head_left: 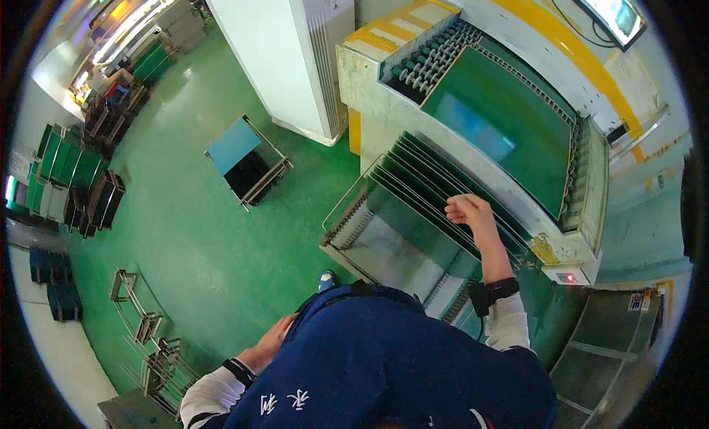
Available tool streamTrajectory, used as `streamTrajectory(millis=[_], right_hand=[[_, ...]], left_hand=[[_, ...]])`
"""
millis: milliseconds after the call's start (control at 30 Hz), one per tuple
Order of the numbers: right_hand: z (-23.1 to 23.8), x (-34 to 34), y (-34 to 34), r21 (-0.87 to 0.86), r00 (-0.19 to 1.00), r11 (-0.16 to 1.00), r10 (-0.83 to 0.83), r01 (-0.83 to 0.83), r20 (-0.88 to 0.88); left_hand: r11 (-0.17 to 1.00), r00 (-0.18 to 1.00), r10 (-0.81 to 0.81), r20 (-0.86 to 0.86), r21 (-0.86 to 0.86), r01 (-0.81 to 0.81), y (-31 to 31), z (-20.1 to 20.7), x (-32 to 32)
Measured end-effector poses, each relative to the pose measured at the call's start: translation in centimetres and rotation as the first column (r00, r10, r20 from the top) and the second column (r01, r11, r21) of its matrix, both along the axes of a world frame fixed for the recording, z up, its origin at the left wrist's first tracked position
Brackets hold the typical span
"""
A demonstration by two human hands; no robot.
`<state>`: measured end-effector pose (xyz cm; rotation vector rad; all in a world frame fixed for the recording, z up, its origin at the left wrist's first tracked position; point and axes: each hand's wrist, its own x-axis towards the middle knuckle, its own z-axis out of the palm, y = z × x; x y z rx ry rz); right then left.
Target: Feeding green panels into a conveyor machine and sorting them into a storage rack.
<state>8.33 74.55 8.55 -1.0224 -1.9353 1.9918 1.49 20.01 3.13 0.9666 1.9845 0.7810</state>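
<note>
R hand hung over the boards, fingers bunched; couldn't tell if they pinched an edge. L hand lay against the apron, grip hidden. The boards leaned in a rack just beside the machine; a panel lay flat on top. Risk, imo: w/ boards that close, fingers or wristband could've scraped a face; a one-handed lift might've swung an edge into its neighbour.

A roller conveyor machine and rack of green panels show a factory.
</note>
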Motion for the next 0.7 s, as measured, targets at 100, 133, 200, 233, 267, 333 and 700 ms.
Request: streamTrajectory(millis=[100, 133, 200, 233, 267, 333, 700], right_hand=[[-2.0, 1.1, -2.1, 0.323, 0.995, 0.941, 0.096, -0.098, 0.020], [-2.2, 1.2, -2.7, 0.469, 0.988, 0.871, 0.153, -0.147, 0.026], [-2.4, 1.8, -4.3, 0.550, 0.984, 0.816, 0.156, -0.175, 0.081], [-2.1, 1.8, -5.2, 0.589, 0.982, 0.786, 0.154, -0.189, 0.110], [-1.9, 1.9, -5.9, 0.658, 0.983, 0.731, 0.142, -0.182, 0.114], [-1.6, 1.9, -7.1, 0.780, 0.986, 0.603, 0.120, -0.166, 0.117], [-5.7, 2.5, -7.2, 0.762, 0.841, 0.467, -0.068, -0.449, 0.537]], left_hand=[[0.998, 0.998, -0.062, -0.012, 0.012, 0.062, 0.2, 0.9, -1.2], [0.997, 0.997, -0.072, -0.008, -0.001, 0.072, -0.1, 0.6, -1.3], [0.995, 0.996, -0.093, 0.000, -0.026, 0.093, -0.9, -0.2, -1.7], [0.995, 0.995, -0.097, 0.000, -0.021, 0.097, -1.0, -0.1, -1.9], [0.995, 0.995, -0.100, -0.001, -0.016, 0.100, -1.0, 0.2, -2.1], [0.995, 0.995, -0.101, 0.011, -0.008, 0.101, -1.2, 0.4, -2.4], [0.980, 0.981, -0.193, -0.012, 0.038, 0.194, -5.3, -1.7, -4.0]])
